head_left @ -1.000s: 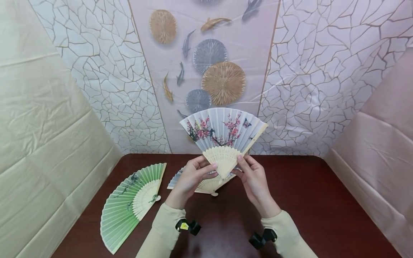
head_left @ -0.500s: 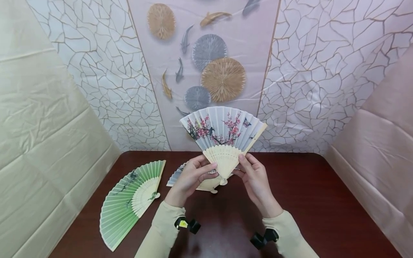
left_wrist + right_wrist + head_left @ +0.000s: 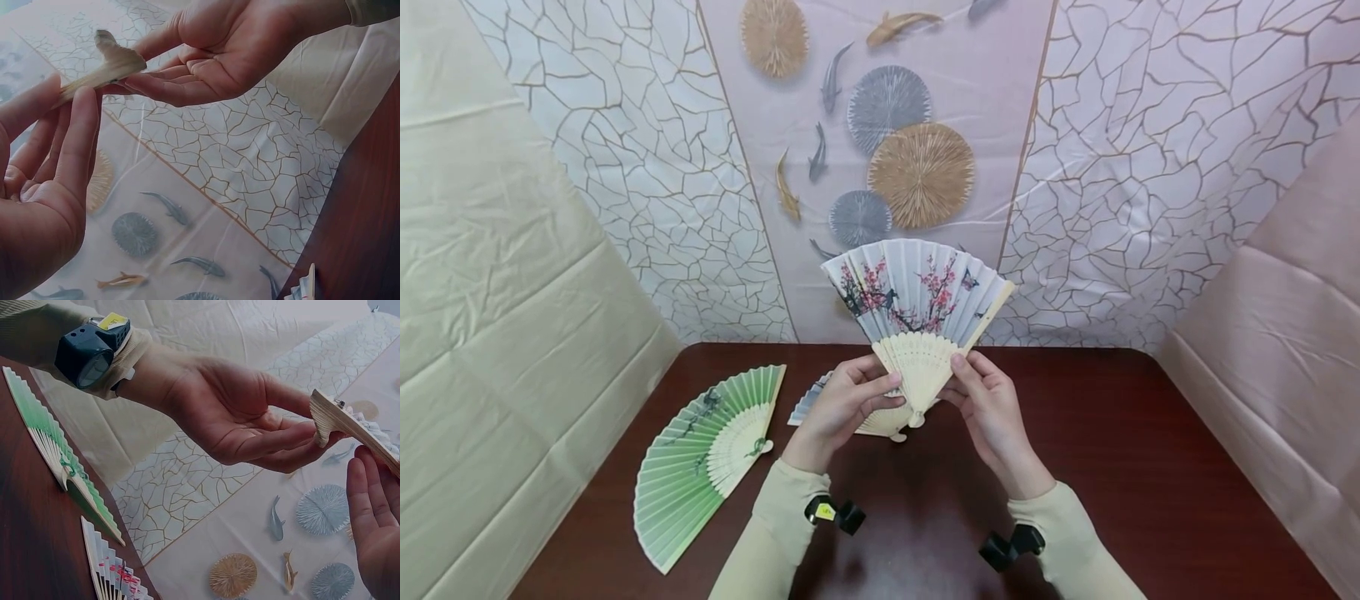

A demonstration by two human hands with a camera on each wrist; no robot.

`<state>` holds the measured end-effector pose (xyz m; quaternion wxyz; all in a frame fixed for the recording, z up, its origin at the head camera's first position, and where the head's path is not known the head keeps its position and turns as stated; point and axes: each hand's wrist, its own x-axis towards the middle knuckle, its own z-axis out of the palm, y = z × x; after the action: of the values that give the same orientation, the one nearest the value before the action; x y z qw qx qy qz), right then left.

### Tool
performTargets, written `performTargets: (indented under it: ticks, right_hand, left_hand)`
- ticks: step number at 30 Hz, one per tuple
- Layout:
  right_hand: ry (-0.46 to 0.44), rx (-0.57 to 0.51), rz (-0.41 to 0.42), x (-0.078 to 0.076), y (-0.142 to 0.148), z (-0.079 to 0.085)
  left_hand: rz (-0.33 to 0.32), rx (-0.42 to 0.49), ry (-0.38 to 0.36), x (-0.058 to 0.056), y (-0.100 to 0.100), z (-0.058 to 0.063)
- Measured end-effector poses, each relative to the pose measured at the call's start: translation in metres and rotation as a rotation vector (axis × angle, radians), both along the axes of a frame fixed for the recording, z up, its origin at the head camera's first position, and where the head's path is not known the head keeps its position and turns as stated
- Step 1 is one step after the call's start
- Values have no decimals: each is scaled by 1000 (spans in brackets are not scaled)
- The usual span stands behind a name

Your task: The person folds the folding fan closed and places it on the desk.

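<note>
A spread folding fan (image 3: 917, 292), white with pink blossoms, a dark bird and a butterfly over pale wooden ribs, is held up above the table. My left hand (image 3: 844, 410) pinches its left edge near the ribs, thumb in front and fingers behind. On the other edge my right hand (image 3: 988, 412) pinches the outer rib the same way. The pivot end hangs between both hands. In the left wrist view the folding fan (image 3: 112, 65) shows nearly edge-on, and in the right wrist view my left hand (image 3: 219, 412) reaches its pale ribs.
A green folding fan (image 3: 688, 475) lies spread on the dark red table (image 3: 1120, 467) at the left. Behind my left hand lies another white folding fan (image 3: 880, 423), partly hidden. Patterned cloth (image 3: 1090, 167) hangs behind the table, and plain cloth (image 3: 512, 333) borders its left side.
The held fan is spread very slightly narrower than before, its right edge drawn a little inward. Both hands keep their hold. The background has shifted upward in the head view.
</note>
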<state>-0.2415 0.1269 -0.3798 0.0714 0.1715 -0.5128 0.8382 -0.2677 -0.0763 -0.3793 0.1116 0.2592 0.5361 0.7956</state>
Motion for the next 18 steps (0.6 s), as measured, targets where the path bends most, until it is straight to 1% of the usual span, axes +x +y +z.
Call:
performTargets:
  ticks: [6, 10, 15, 18]
  right_hand:
    - [13, 10, 22, 2, -1, -1]
    - [25, 2, 23, 3, -1, 1]
    - [20, 0, 26, 4, -1, 2]
    - [8, -2, 31, 5, -2, 1]
  left_hand:
    - [6, 15, -7, 4, 0, 2]
    - [3, 36, -18, 4, 1, 3]
    - [0, 48, -31, 5, 1, 1]
    - [-9, 53, -22, 5, 0, -1]
